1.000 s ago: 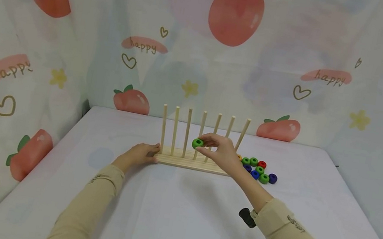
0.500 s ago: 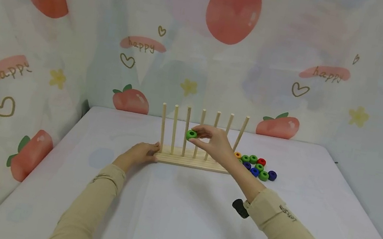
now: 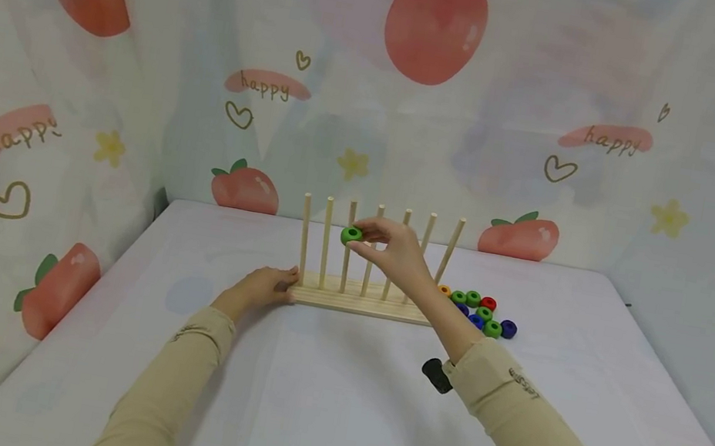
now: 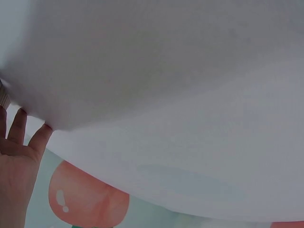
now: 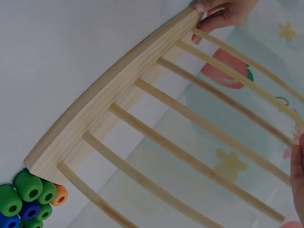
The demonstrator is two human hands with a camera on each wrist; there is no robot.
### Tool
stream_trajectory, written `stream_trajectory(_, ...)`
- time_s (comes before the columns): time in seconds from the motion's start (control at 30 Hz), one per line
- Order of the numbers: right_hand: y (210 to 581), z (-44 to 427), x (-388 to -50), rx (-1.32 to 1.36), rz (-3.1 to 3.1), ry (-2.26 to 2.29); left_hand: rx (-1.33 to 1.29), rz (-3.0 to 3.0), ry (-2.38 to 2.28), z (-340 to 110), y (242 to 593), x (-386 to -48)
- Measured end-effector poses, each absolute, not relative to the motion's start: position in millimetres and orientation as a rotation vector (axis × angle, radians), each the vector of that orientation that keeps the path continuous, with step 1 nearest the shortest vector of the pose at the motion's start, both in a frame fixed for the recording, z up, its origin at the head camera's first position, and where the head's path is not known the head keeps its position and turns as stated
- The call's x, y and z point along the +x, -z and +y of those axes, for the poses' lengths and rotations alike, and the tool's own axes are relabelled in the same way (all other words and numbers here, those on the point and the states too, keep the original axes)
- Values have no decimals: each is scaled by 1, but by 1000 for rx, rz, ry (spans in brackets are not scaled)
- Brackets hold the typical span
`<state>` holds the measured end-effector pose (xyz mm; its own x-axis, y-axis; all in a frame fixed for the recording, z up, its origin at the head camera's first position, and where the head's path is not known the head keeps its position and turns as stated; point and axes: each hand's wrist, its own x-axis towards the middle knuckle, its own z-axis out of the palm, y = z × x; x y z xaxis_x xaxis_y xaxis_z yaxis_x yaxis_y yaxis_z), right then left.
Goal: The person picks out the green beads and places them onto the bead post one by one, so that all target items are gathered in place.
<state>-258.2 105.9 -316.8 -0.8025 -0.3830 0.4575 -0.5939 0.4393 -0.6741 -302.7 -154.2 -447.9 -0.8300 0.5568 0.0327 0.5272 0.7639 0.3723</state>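
A wooden peg rack (image 3: 359, 303) with a row of several upright bare dowels stands on the table. My left hand (image 3: 259, 287) grips the left end of its base, thumb in front and fingers behind. In the right wrist view the left hand (image 5: 230, 12) shows at that same end. My right hand (image 3: 398, 251) pinches a green bead (image 3: 351, 235) between thumb and fingers. The bead is in front of the third dowel from the left, below its top; whether they touch I cannot tell. Only part of the right hand (image 5: 298, 173) appears in its own wrist view.
Several loose beads lie at the rack's right end, among them a red bead (image 3: 488, 304), a dark purple bead (image 3: 508, 329) and an orange bead (image 5: 59, 194). A black object (image 3: 437, 375) sits at the right cuff. A fruit-print cloth (image 3: 259, 137) hangs behind the table.
My right hand has moved left and upward with the green bead, from near the fourth dowel to the third. The left hand has stayed on the rack's end.
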Motion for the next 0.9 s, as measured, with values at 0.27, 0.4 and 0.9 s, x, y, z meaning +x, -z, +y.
stream_trajectory(0.27, 306, 100, -266, 886, -2420, -1315, 890, 2862, -591, -152, 447, -304)
stream_trajectory(0.4, 300, 98, -269, 879, -2425, -1319, 913, 2869, -594, -151, 448, -305)
stream_trajectory(0.9, 279, 78, -283, 822, -2396, -1296, 928, 2867, -553, -154, 450, -307)
